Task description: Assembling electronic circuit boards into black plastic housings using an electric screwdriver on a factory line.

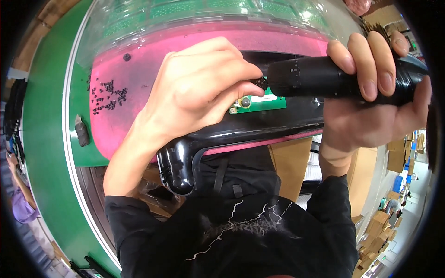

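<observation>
My right hand [371,88] is wrapped round a black electric screwdriver [301,76], held level with its nose toward the left. At that nose, my left hand [199,88] pinches small black screws [262,83] between thumb and forefinger; the driver's bit is hidden there. Just below the fingertips, a green circuit board [259,105] with a round part and a white label sits in a long, glossy black plastic housing [273,123]. The housing has a rounded arm bending down at its left end. More loose black screws [109,95] lie scattered left of my left wrist.
The housing rests on a pink mat [118,134] on a green table [46,116]. Clear plastic trays [185,16] with green boards stand at the back. A small dark object [82,131] lies beside the mat. Another person's purple sleeve [24,204] shows far left; cardboard boxes [375,227] stand right.
</observation>
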The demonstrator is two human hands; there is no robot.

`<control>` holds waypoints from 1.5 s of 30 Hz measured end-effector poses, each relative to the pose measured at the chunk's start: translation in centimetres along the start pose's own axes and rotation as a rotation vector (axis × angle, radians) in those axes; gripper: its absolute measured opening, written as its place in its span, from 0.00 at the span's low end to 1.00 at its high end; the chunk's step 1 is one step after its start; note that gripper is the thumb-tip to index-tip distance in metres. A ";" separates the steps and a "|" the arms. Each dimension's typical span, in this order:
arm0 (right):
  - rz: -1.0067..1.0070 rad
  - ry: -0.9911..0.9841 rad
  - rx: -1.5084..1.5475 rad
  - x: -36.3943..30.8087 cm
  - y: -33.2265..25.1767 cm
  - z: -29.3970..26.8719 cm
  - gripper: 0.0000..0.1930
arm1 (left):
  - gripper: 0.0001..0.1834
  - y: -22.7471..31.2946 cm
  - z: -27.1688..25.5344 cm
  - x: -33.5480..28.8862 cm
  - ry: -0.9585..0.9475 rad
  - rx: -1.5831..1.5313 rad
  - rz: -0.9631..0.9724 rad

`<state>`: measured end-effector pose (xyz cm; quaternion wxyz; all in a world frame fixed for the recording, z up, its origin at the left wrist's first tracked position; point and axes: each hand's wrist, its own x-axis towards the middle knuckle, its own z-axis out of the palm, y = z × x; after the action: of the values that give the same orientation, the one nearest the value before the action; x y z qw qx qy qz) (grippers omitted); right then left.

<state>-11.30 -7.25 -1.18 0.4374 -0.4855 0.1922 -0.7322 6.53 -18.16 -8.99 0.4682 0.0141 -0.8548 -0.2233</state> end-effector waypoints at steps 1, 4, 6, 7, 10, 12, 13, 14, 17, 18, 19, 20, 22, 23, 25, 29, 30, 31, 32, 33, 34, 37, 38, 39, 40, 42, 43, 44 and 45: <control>0.001 -0.021 0.020 0.0 -0.1 0.0 0.20 | 0.14 0.1 0.0 0.0 -0.003 -0.001 0.001; 0.007 -0.063 0.061 0.0 -0.1 -0.1 0.20 | 0.10 0.0 -0.2 0.0 0.010 -0.097 -0.042; 0.002 -0.066 0.060 -0.3 -0.2 -0.2 0.20 | 0.07 -0.3 -0.8 0.0 0.062 -0.123 -0.180; 0.000 -0.070 0.060 -0.4 -0.5 -0.6 0.21 | 0.06 -0.5 -0.8 -0.1 0.028 -0.138 -0.213; -0.010 -0.078 0.055 -0.4 0.1 0.0 0.21 | 0.07 0.0 -0.4 -0.4 -0.128 -0.199 -0.326; -0.022 -0.076 0.047 -0.4 0.4 0.0 0.21 | 0.07 0.1 -0.3 -0.4 -0.151 -0.229 -0.343; -0.027 -0.077 0.044 -0.3 0.5 0.0 0.22 | 0.06 0.1 -0.4 -0.4 -0.108 -0.273 -0.359; -0.032 -0.078 0.041 -0.3 0.6 0.0 0.22 | 0.05 0.1 -0.4 -0.4 -0.066 -0.317 -0.375; -0.048 -0.081 0.035 -0.2 1.0 0.2 0.22 | 0.05 0.2 -0.6 -0.4 -0.079 -0.402 -0.400; -0.053 -0.082 0.032 -0.3 0.9 0.2 0.22 | 0.05 0.2 -0.7 -0.4 -0.079 -0.401 -0.400; -0.057 -0.083 0.030 -0.4 0.9 0.0 0.23 | 0.05 0.1 -0.7 -0.4 -0.094 -0.398 -0.402; -0.060 -0.083 0.028 -0.4 0.9 0.0 0.23 | 0.06 0.1 -0.7 -0.4 -0.109 -0.395 -0.404; -0.068 -0.084 0.021 -0.3 0.2 -0.8 0.23 | 0.06 0.2 -0.8 -0.4 -0.157 -0.457 -0.490; -0.073 -0.083 0.017 -0.4 0.2 -1.2 0.23 | 0.06 0.2 -0.8 -0.4 -0.206 -0.519 -0.575; -0.082 -0.083 0.012 -0.6 0.6 -0.9 0.24 | 0.07 0.3 -1.0 -0.2 -0.266 -0.503 -0.611; -0.102 -0.084 0.004 -1.1 0.9 -0.4 0.24 | 0.05 -0.2 -0.5 -0.6 -0.263 -0.360 -0.562; -0.107 -0.085 0.002 -1.2 0.9 -0.6 0.25 | 0.05 -0.1 -0.6 -0.6 -0.264 -0.360 -0.563; -0.112 -0.084 -0.002 -1.2 0.6 -1.0 0.25 | 0.05 0.0 -0.8 -0.3 -0.267 -0.356 -0.583; -0.117 -0.084 -0.006 -1.1 0.8 -1.0 0.25 | 0.05 0.1 -1.0 -0.2 -0.270 -0.352 -0.603; -0.121 -0.085 -0.010 -1.1 0.7 -1.1 0.25 | 0.05 0.0 -0.9 -0.3 -0.270 -0.352 -0.603; -0.126 -0.086 -0.013 -1.1 0.7 -1.3 0.25 | 0.05 -0.1 -0.8 -0.5 -0.267 -0.371 -0.594; -0.138 -0.090 -0.021 -1.3 0.8 -1.3 0.26 | 0.04 -0.3 -1.0 -0.7 -0.294 -0.401 -0.544; -0.143 -0.091 -0.022 -1.3 0.8 -1.3 0.26 | 0.04 -0.3 -1.1 -0.7 -0.326 -0.412 -0.502; -0.142 -0.092 -0.020 -1.3 0.9 -1.3 0.26 | 0.04 -0.3 -1.1 -0.8 -0.325 -0.411 -0.504; -0.145 -0.126 -0.036 -1.2 0.9 -1.4 0.26 | 0.04 -0.3 -0.9 -0.7 -0.343 -0.448 -0.550; -0.149 -0.156 -0.054 -1.4 0.9 -1.7 0.26 | 0.04 -0.2 -0.7 -0.6 -0.363 -0.489 -0.595; -0.141 -0.142 -0.025 -1.5 0.8 -1.7 0.26 | 0.05 0.0 -0.9 -0.3 -0.401 -0.587 -0.680; -0.133 -0.127 0.002 -1.6 0.6 -1.8 0.26 | 0.06 0.1 -1.0 -0.1 -0.440 -0.687 -0.765; -0.094 -0.188 -0.034 -1.4 0.3 -1.8 0.25 | 0.06 0.2 -1.0 0.1 -0.443 -0.688 -0.761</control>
<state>-12.57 -6.52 -2.98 0.4105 -0.5678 0.1397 -0.6996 7.31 -18.41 -8.41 0.1416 0.1208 -0.7453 -0.6402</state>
